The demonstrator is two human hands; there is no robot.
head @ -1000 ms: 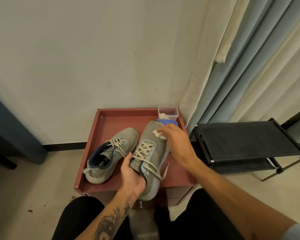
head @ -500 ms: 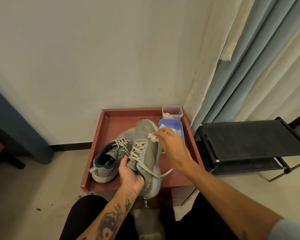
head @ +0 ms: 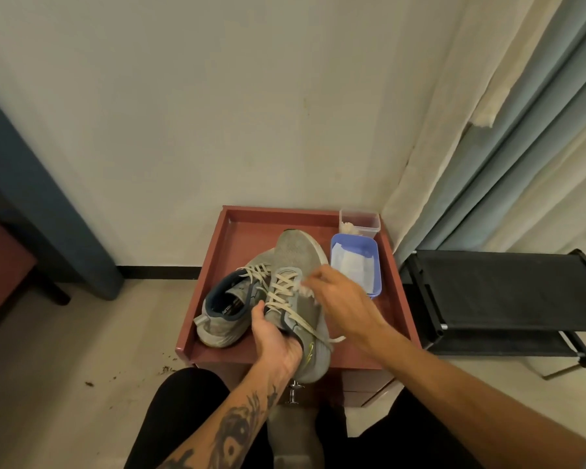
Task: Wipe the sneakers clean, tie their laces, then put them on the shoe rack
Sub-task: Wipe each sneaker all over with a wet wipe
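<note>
One sneaker [head: 296, 265] toe toward wall; left hand [head: 276, 336] grips it, right hand [head: 339, 296] pinches wipe [head: 306, 292].

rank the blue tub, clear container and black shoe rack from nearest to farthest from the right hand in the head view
From the right hand:
1. blue tub, just beyond the hand on the red tray.
2. clear container, behind the tub in the tray's far corner.
3. black shoe rack, off the tray, on the right.

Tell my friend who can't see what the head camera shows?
A left hand holds a grey sneaker over a red tray while the right hand rubs it with a wipe. Another sneaker lies beside it.
</note>
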